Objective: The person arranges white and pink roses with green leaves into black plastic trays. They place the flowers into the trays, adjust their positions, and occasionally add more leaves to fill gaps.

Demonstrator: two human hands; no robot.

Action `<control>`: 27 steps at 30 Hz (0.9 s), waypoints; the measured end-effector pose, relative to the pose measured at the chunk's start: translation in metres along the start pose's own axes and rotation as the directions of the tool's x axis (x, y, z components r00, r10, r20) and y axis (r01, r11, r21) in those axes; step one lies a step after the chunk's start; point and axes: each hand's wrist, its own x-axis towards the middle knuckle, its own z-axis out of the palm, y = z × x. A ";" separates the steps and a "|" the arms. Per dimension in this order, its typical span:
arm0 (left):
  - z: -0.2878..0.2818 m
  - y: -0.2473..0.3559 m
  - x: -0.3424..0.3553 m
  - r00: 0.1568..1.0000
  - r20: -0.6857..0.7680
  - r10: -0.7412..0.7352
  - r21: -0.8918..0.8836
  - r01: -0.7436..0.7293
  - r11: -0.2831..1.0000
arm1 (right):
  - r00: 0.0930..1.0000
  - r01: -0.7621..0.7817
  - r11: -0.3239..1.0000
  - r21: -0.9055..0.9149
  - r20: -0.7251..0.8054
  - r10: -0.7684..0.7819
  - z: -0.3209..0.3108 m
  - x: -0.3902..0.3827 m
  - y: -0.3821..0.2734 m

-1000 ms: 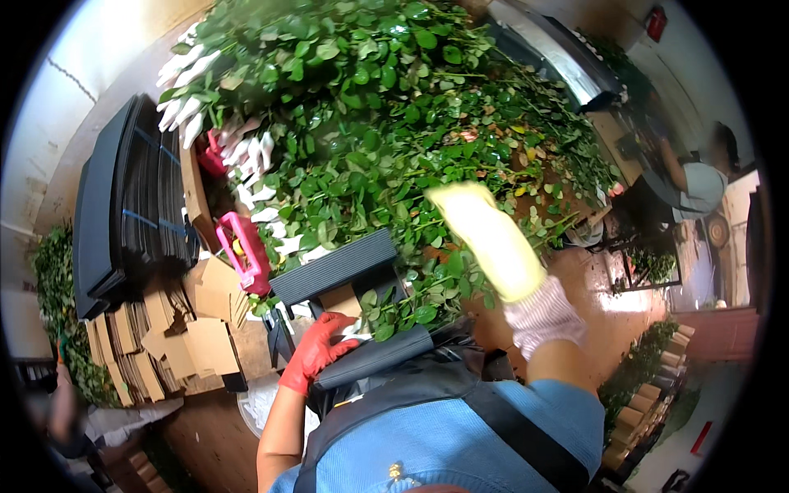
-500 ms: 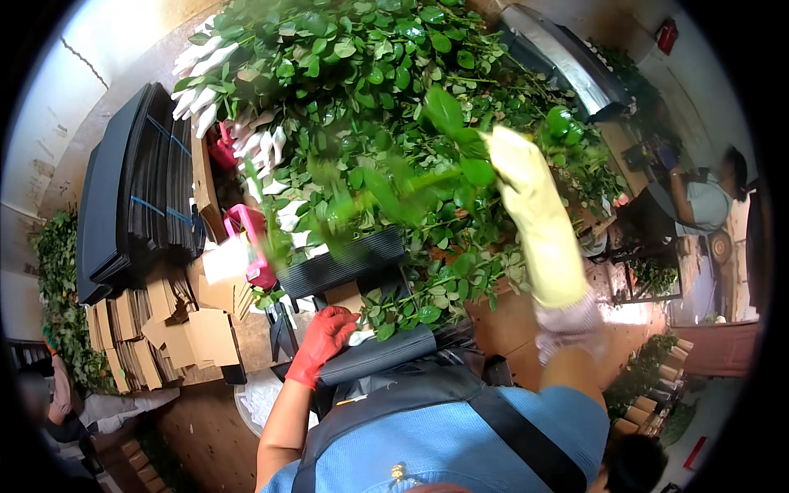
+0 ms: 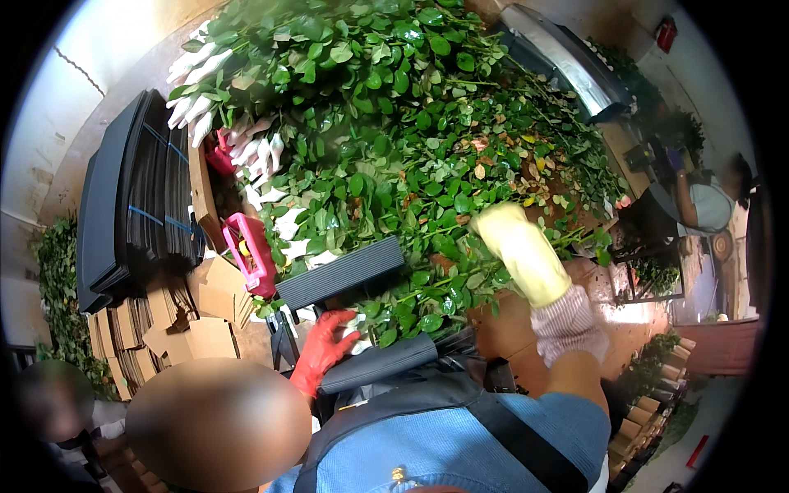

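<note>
Apparently we're bunching leafy stems point(image 3: 411, 314) in a ridged rack point(image 3: 341, 273), left hand point(image 3: 319, 352) curled beside them, right hand point(image 3: 508, 237) over the foliage heap point(image 3: 386, 177), both grips unclear; next calls for a clean pick.

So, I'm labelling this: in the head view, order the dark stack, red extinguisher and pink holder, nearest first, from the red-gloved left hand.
From the left hand:
1. Pink holder, up and left.
2. Dark stack, farther left.
3. Red extinguisher, far upper right.
</note>
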 end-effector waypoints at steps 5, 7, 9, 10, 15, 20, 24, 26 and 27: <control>0.009 -0.013 0.019 0.997 -0.031 0.072 0.199 -0.065 0.978 | 0.836 0.025 0.999 0.037 -0.548 0.000 -0.079 0.118 -0.003; 0.012 -0.017 0.021 0.985 -0.083 0.154 0.284 -0.125 0.951 | 0.876 -0.042 0.993 -0.109 -0.481 -0.015 -0.095 0.148 -0.015; 0.016 -0.019 0.021 0.961 -0.114 0.251 0.266 -0.214 0.940 | 0.911 -0.047 0.998 -0.047 -0.412 0.023 -0.094 0.186 -0.024; 0.015 -0.018 0.023 0.965 -0.100 0.243 0.264 -0.210 0.942 | 0.935 -0.018 0.998 0.067 -0.352 0.041 -0.097 0.199 -0.025; 0.017 -0.015 0.014 0.980 -0.110 0.164 0.113 -0.151 0.982 | 0.886 -0.035 0.999 -0.036 -0.463 0.015 -0.097 0.154 -0.039; 0.020 -0.023 0.014 0.982 -0.107 0.159 0.045 -0.155 0.987 | 0.677 -0.074 0.997 0.034 -0.733 0.075 -0.132 0.046 -0.010; 0.007 -0.013 0.020 0.971 -0.065 0.232 0.142 -0.221 0.965 | 0.051 -0.090 0.996 0.016 -0.998 0.021 -0.161 0.024 0.004; 0.005 -0.020 0.025 0.970 -0.032 0.240 0.176 -0.231 0.957 | 0.294 -0.154 0.987 0.038 -0.952 0.083 -0.168 0.047 0.015; 0.006 -0.018 0.025 0.960 -0.056 0.274 0.246 -0.252 0.936 | 0.680 -0.118 0.979 0.168 -0.704 0.203 -0.188 0.048 0.010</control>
